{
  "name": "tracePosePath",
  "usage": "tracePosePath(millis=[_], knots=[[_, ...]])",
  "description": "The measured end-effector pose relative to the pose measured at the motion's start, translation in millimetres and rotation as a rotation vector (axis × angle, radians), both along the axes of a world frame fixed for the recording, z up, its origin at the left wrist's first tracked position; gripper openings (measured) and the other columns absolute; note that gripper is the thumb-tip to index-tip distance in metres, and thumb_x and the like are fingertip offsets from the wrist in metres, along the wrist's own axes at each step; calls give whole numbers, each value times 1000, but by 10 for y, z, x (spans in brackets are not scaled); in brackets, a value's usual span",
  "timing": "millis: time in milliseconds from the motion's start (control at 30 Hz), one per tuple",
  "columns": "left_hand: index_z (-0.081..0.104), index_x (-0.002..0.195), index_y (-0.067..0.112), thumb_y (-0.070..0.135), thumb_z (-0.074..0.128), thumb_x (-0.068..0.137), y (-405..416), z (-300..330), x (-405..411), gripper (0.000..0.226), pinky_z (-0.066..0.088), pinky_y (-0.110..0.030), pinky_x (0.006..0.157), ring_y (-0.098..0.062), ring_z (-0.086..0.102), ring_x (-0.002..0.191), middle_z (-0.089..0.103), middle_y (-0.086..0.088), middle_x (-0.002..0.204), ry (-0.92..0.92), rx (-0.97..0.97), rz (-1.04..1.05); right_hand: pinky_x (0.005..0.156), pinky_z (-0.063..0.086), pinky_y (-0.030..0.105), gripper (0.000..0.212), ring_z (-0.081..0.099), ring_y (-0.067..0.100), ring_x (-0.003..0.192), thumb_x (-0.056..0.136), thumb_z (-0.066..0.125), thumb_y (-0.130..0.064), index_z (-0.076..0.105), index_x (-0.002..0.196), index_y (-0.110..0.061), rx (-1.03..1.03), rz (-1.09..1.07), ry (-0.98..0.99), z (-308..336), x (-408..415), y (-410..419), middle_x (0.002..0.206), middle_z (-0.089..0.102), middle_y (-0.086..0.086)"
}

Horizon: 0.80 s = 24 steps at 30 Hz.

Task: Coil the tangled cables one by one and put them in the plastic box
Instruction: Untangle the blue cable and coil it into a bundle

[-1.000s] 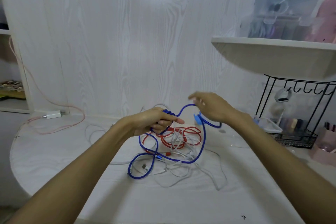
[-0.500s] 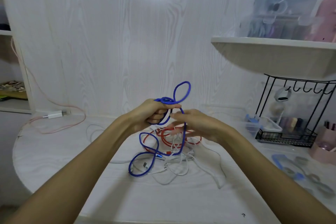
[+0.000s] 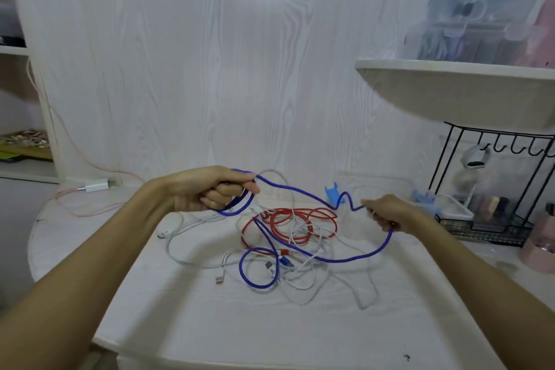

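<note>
Nearest me on the worktop point(image 3: 210, 324) the white and red cables point(image 3: 303, 221) lie tangled and uncoiled, the blue cable point(image 3: 354, 258) only partly looped in my gripping left hand point(image 3: 210, 189), my right hand point(image 3: 384, 212) pinching its slack, the plastic box point(image 3: 450, 210) beyond.

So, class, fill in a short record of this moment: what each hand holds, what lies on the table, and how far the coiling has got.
left hand: grips coiled loops of the blue cable
right hand: holds the same cable farther along
on the table: red cable, white cables, tangled with the blue cable's free end
progress: blue cable partly coiled, not yet boxed
</note>
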<state>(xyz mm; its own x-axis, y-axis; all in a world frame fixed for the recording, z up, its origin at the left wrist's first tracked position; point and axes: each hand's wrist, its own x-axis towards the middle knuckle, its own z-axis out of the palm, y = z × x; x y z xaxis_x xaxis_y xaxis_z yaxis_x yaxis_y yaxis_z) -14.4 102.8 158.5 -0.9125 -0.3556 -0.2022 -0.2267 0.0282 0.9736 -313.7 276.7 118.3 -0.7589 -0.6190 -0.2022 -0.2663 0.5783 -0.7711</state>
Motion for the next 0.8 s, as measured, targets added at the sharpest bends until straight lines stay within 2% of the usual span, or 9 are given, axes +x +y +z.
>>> tracePosePath(millis=[100, 133, 200, 300, 400, 467, 533, 700, 800], knots=[[75, 75, 13, 42, 52, 91, 151, 169, -167, 40, 16, -15, 30, -4, 17, 35, 24, 9, 47, -109, -279, 26, 72, 43, 33, 24, 56, 28, 85, 95, 43, -6, 56, 112, 6, 206, 62, 389, 160, 197, -197, 105, 61, 24], [73, 76, 12, 40, 50, 95, 194, 222, -231, 41, 16, -15, 31, -5, 17, 36, 25, 9, 47, -145, -376, 46, 85, 41, 32, 31, 55, 30, 106, 95, 41, -4, 53, 122, 4, 93, 75, 542, 303, 323, -273, 123, 57, 22], [67, 70, 14, 37, 46, 98, 268, 317, -347, 42, 15, -15, 32, -6, 16, 36, 25, 9, 46, -154, -446, 61, 93, 37, 29, 34, 52, 25, 118, 99, 35, -11, 55, 126, -6, -320, 141, 627, 550, 726, -376, 129, 57, 13], [52, 47, 22, 35, 39, 100, 324, 425, -430, 55, 14, -16, 32, -6, 14, 35, 23, 10, 44, -74, -397, 40, 79, 42, 30, 56, 63, 18, 87, 100, 22, -49, 67, 100, -15, -311, 475, 392, 689, 1291, -473, 91, 70, 5], [40, 44, 24, 35, 37, 100, 271, 431, -360, 57, 13, -16, 30, -4, 14, 33, 21, 11, 43, -3, -265, 81, 58, 49, 23, 56, 47, 10, 45, 95, 32, -57, 56, 66, -16, -239, 539, 123, 752, 1324, -370, 46, 49, -4], [36, 46, 25, 38, 40, 99, 196, 386, -243, 54, 12, -15, 29, -3, 15, 32, 21, 11, 43, 46, -142, 119, 41, 33, 17, 44, 28, 8, 40, 93, 49, -50, 46, 61, -19, -306, 534, 125, 833, 1149, -231, 47, 33, -6], [37, 49, 24, 47, 39, 96, 161, 335, -136, 53, 11, -17, 31, -4, 14, 33, 21, 10, 43, 73, -32, 101, 41, 26, 17, 40, 25, 7, 45, 92, 54, -44, 44, 59, -23, -394, 572, 193, 892, 996, -107, 50, 31, -9], [44, 56, 21, 48, 34, 91, 503, 278, -176, 45, 14, -17, 35, -7, 11, 40, 17, 7, 52, 215, 236, -238, 44, 26, 18, 41, 25, 6, 47, 95, 48, -47, 40, 61, -24, -714, 497, 239, 931, 956, -242, 50, 31, -14], [47, 60, 21, 42, 35, 93, 768, 351, -326, 40, 16, -16, 35, -6, 12, 39, 21, 8, 50, 467, 342, -212, 51, 36, 28, 44, 41, 13, 52, 98, 45, -40, 51, 68, -9, -787, 388, 261, 772, 1104, -483, 55, 49, 9]])
